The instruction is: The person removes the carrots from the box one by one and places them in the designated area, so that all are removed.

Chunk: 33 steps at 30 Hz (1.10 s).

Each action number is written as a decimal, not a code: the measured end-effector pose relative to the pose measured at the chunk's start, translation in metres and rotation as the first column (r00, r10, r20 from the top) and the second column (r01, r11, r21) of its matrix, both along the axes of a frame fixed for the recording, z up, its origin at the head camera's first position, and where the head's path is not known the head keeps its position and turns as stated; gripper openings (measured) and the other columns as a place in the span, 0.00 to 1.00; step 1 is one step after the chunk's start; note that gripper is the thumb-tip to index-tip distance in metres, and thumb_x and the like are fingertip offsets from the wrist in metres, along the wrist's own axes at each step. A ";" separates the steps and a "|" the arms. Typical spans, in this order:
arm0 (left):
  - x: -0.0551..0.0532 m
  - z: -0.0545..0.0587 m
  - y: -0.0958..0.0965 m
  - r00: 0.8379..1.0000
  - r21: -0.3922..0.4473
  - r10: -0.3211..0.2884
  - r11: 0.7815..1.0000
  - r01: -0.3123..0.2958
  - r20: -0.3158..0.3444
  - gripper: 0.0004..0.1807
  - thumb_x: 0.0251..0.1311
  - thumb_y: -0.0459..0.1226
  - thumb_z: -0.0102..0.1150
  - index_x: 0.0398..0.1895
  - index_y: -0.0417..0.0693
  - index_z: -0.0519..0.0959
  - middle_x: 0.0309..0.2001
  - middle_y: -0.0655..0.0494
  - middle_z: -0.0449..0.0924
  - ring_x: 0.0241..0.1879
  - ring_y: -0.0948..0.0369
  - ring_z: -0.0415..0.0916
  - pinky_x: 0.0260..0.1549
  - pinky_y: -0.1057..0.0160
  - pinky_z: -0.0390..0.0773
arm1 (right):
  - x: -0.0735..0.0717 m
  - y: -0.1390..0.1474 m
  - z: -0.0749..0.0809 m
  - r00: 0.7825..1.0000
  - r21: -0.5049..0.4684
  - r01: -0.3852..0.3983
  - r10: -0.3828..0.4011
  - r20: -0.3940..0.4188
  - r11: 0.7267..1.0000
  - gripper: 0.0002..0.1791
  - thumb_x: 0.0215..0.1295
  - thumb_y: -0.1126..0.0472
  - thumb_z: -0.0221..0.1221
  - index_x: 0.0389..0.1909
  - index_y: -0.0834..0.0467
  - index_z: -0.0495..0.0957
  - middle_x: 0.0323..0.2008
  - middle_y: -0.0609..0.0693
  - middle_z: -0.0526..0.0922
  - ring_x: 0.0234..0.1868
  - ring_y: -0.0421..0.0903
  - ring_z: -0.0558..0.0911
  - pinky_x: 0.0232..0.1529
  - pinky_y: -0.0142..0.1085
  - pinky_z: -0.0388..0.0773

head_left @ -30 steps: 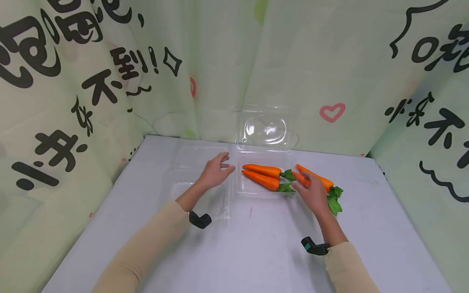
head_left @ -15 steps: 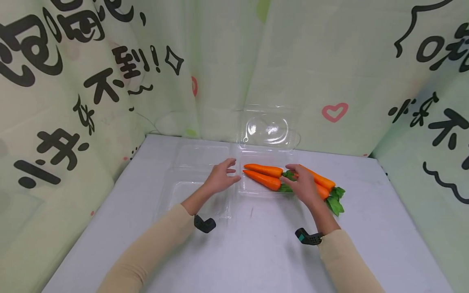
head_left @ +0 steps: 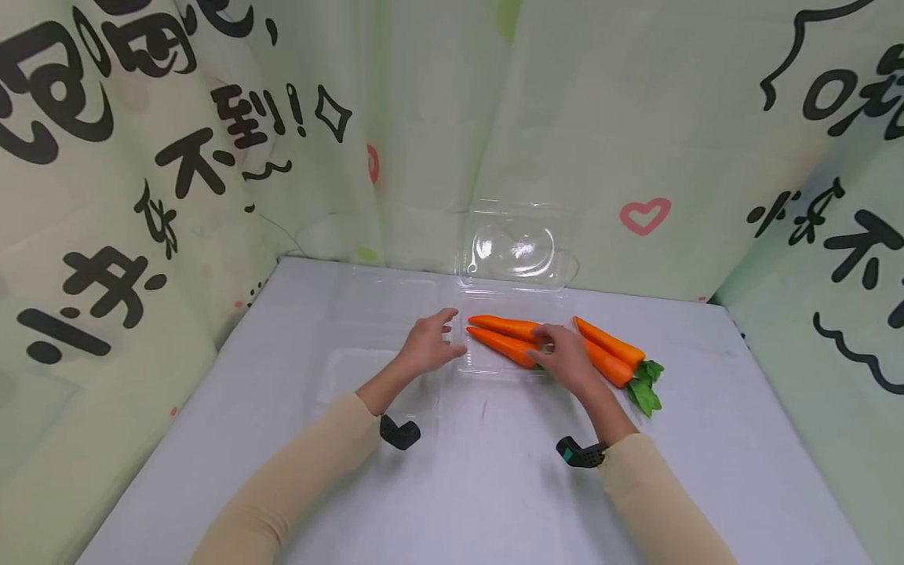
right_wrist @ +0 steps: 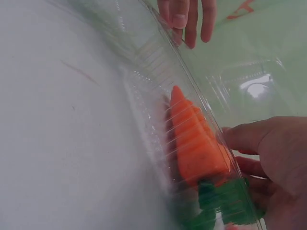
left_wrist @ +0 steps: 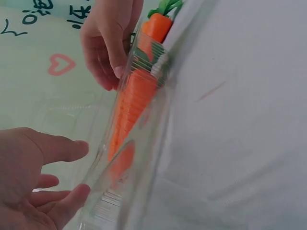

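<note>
Two orange carrots, one farther (head_left: 501, 324) and one nearer (head_left: 497, 344), lie side by side in the base of a clear plastic clamshell box (head_left: 487, 371). Its lid (head_left: 514, 249) stands raised at the back. My right hand (head_left: 566, 359) is over their leafy ends, which it mostly hides. In the right wrist view the thumb and fingers are loosely bent beside the carrot (right_wrist: 199, 153), seen through the clear wall; no firm hold shows. At the box's left edge, my left hand (head_left: 427, 345) has its fingers spread and holds nothing.
Two more carrots (head_left: 613, 341) with green leaves (head_left: 644, 384) lie on the white table (head_left: 480, 486) right of the box, partly behind the right hand. A second clear box (head_left: 381, 294) lies open on the left. Printed curtains (head_left: 424, 133) surround the table.
My right hand has moved left from the carrots on the table to over the leafy ends of the two in the box. My left hand has shifted slightly right and nearer.
</note>
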<state>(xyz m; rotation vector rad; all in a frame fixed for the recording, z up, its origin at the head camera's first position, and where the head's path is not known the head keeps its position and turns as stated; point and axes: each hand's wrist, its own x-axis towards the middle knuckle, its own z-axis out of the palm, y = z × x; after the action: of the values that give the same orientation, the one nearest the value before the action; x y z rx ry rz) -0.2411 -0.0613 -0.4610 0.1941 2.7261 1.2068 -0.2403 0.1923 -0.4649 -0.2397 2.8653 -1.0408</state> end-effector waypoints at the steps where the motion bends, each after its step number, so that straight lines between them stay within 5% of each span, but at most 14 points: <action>1: 0.000 -0.001 0.000 1.000 0.005 0.002 1.000 -0.002 -0.009 0.37 0.57 0.39 0.67 0.70 0.49 0.63 0.67 0.49 0.70 0.58 0.53 0.77 0.51 0.57 0.83 | 0.000 -0.001 -0.001 1.000 0.007 -0.004 0.004 -0.005 1.000 0.24 0.62 0.60 0.64 0.58 0.63 0.74 0.53 0.61 0.79 0.53 0.57 0.78 0.56 0.50 0.80; 10: 0.003 -0.002 -0.007 0.995 0.096 0.024 0.995 -0.015 -0.095 0.30 0.59 0.36 0.65 0.65 0.45 0.69 0.63 0.45 0.73 0.53 0.49 0.80 0.49 0.55 0.83 | -0.001 -0.001 -0.006 1.000 0.074 0.005 -0.003 -0.019 0.997 0.24 0.62 0.57 0.64 0.57 0.60 0.75 0.53 0.58 0.80 0.52 0.55 0.78 0.56 0.49 0.79; 16: 0.005 0.003 -0.013 0.981 -0.045 0.091 0.994 -0.100 -0.174 0.26 0.57 0.39 0.66 0.60 0.44 0.73 0.50 0.46 0.78 0.42 0.54 0.75 0.41 0.62 0.83 | -0.002 -0.004 -0.009 1.000 0.102 0.001 0.001 -0.023 0.995 0.24 0.63 0.58 0.64 0.58 0.62 0.75 0.54 0.59 0.80 0.52 0.55 0.77 0.56 0.49 0.79; 23: -0.004 0.006 -0.029 0.985 -0.203 0.126 0.968 -0.147 -0.114 0.28 0.66 0.45 0.54 0.65 0.42 0.66 0.35 0.49 0.82 0.30 0.57 0.75 0.28 0.65 0.77 | -0.003 -0.005 -0.012 1.000 0.100 -0.007 0.010 -0.029 0.995 0.23 0.63 0.60 0.63 0.57 0.64 0.75 0.53 0.61 0.79 0.51 0.56 0.77 0.57 0.51 0.78; 28: -0.008 0.011 -0.039 0.985 -0.251 0.109 0.958 -0.140 -0.132 0.23 0.69 0.41 0.50 0.61 0.38 0.71 0.39 0.46 0.85 0.30 0.57 0.77 0.30 0.62 0.79 | -0.003 -0.006 -0.014 1.000 0.096 -0.008 0.009 -0.006 0.995 0.22 0.64 0.60 0.62 0.58 0.63 0.75 0.54 0.60 0.79 0.52 0.56 0.76 0.58 0.50 0.78; 33: -0.010 0.011 -0.037 0.993 -0.257 0.117 0.960 -0.116 -0.014 0.27 0.66 0.48 0.54 0.63 0.42 0.71 0.50 0.45 0.83 0.45 0.53 0.80 0.44 0.55 0.83 | -0.003 -0.008 -0.014 1.000 0.106 -0.011 0.012 -0.009 0.994 0.22 0.63 0.61 0.63 0.57 0.63 0.75 0.54 0.60 0.79 0.52 0.56 0.76 0.58 0.51 0.77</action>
<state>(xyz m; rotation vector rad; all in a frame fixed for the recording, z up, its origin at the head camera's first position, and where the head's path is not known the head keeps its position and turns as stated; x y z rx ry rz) -0.2510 -0.0987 -0.4496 0.0008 2.8925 0.8631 -0.2434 0.1846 -0.4785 -0.2536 2.9124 -0.8847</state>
